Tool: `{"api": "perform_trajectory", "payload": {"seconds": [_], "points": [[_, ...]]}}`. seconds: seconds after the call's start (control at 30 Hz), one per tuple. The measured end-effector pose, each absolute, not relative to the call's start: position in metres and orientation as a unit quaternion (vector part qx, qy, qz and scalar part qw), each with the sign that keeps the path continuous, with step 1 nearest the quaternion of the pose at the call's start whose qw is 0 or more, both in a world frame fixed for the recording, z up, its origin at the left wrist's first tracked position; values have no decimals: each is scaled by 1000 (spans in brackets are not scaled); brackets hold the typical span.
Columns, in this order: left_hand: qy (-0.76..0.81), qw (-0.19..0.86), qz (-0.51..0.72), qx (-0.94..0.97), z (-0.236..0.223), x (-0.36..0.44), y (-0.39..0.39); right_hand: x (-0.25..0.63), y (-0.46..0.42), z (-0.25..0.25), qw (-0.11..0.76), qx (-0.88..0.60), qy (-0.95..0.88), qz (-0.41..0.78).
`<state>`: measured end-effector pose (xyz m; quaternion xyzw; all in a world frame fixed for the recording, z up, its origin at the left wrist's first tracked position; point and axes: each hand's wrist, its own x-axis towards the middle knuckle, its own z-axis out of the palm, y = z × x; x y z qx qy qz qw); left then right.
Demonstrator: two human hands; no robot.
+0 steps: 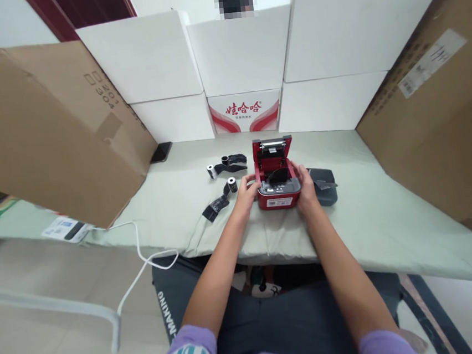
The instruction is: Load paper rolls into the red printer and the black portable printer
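Note:
A red label printer with a dark grey front panel sits on the cloth-covered table before me, its lid raised. Something black lies inside its bay. My left hand grips the printer's left side, fingers curled at the edge. On the opposite side, my right hand is wrapped against the casing. Just right of it rests a dark grey case with a thin dark strip on top. To the left lie small paper rolls with black unrolled strips, one roll close to my left hand and another farther back.
White foam boxes form a wall behind the table. Cardboard boxes stand left and right. A phone lies at the back left. A white cable hangs off the front left edge. Another person's head shows beyond the wall.

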<state>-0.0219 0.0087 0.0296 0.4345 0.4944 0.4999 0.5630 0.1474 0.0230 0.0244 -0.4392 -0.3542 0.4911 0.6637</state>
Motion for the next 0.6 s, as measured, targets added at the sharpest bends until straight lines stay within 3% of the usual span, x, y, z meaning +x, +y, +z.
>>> {"api": "perform_trajectory", "payload": {"seconds": [0.2,0.37,0.6], "points": [[510,518,493,477,30,-27,10,146,20,8,679,-404,-403,462],[480,333,483,653,59,-36,35,146,22,-4,686,-398,-410,450],[417,182,129,881,98,-3,96,150,23,-7,685,-386,-426,448]]}}
